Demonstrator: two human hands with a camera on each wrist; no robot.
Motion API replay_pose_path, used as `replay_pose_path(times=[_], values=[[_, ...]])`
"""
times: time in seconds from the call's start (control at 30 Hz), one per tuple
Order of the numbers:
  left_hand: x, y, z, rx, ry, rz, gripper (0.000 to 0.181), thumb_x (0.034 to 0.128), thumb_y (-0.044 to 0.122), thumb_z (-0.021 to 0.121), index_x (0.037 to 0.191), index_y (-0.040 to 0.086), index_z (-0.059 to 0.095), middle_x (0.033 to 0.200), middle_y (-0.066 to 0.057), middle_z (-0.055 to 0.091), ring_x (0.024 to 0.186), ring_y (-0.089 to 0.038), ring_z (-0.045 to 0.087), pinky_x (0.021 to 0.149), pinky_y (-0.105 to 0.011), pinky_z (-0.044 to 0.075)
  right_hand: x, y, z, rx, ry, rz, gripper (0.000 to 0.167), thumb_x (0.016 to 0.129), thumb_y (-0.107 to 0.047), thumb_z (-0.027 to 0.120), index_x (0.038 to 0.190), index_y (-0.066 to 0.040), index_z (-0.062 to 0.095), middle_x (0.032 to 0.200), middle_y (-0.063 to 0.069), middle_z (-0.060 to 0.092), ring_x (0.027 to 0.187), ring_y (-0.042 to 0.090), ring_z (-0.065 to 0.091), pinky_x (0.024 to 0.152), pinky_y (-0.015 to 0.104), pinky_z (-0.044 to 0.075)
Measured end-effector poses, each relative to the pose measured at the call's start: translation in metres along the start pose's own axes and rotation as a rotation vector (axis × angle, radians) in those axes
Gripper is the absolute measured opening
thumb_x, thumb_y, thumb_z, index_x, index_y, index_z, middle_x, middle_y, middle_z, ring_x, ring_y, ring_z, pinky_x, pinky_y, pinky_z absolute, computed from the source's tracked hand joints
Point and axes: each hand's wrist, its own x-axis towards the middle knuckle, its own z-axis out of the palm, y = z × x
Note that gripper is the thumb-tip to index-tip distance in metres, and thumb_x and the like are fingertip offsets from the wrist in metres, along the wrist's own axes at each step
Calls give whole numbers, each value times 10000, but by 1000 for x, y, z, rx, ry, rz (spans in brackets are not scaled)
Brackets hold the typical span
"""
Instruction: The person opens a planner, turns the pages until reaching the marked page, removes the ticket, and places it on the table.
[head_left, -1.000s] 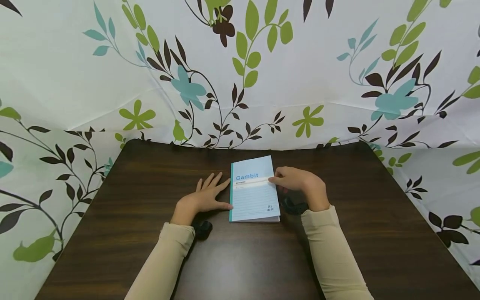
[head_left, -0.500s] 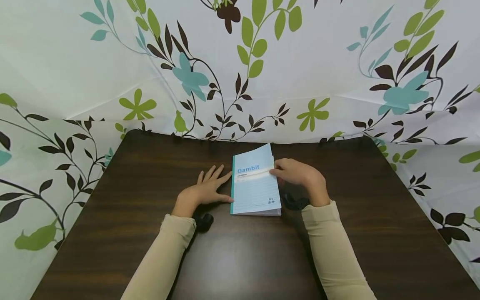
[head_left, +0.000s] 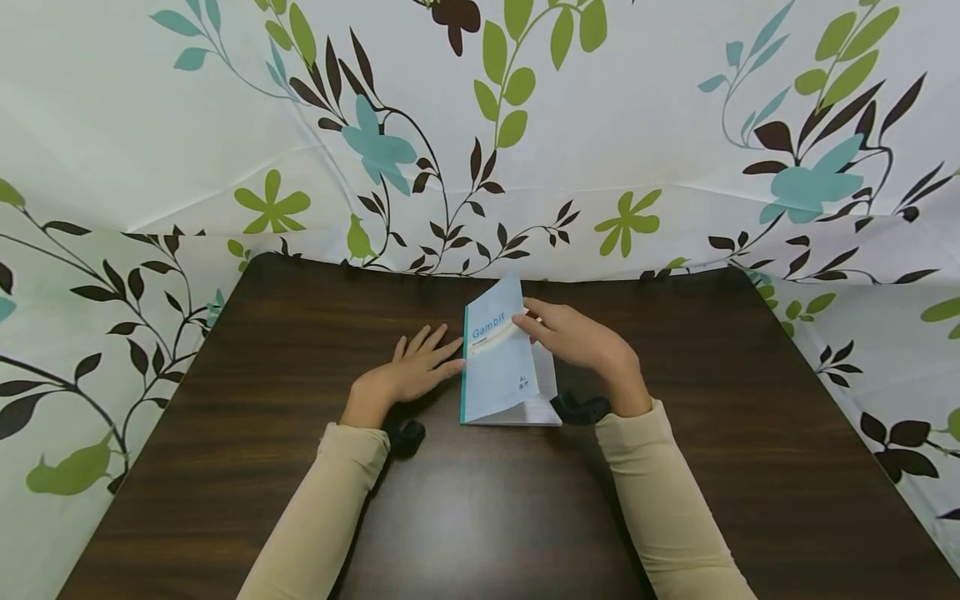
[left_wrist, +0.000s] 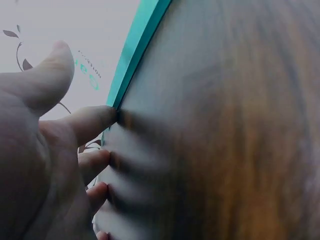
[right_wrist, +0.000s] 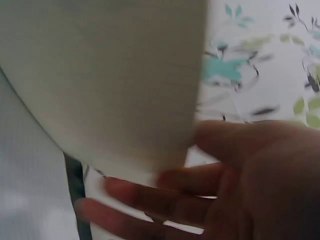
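A light blue notebook [head_left: 491,371] printed "Gambit" lies upright to the viewer near the middle of the table, its teal spine [left_wrist: 132,52] on the left. Its front cover stands raised at the right side, showing white pages [head_left: 542,412] beneath. My right hand [head_left: 588,340] pinches the cover's right edge between thumb and fingers; the right wrist view shows the underside of the lifted cover [right_wrist: 110,80], slightly blurred. Fingers spread, my left hand [head_left: 401,379] rests on the table beside the spine, thumb and index fingertip at or close to it.
The dark wooden table [head_left: 465,517] reaches back to a white cloth [head_left: 645,100] with printed leaves and flowers. Black wrist straps [head_left: 407,438] show at both cuffs.
The cover has risen from nearly flat and swung leftward with my right hand, uncovering pages. My left hand stays by the spine, its thumb moved up along it. The head view tilted slightly.
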Motion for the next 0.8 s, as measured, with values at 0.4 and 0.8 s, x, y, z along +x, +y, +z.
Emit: replay_pose_path(times=[0.4,0.8], values=[[-20,-17,-30,-71,9,-91,761,1107,600,225,1683,110,144,1760,-198,-31,1622,-432,-114,1275,-681,-67,18,-34,49,100,53,-216,909,1054,-686,345,1655,-255,-183,1738,-85,-212,1632,145,-141,1334,543,50],[-48,-59,-58,-204,65,-203,897,1053,719,128,1685,87,52,1748,-228,-75,1604,-477,-126,1242,-731,-72,30,-49,99,-193,-20,-188,982,1032,-657,465,1681,-203,-115,1769,33,-152,1652,293,-61,1326,572,68]])
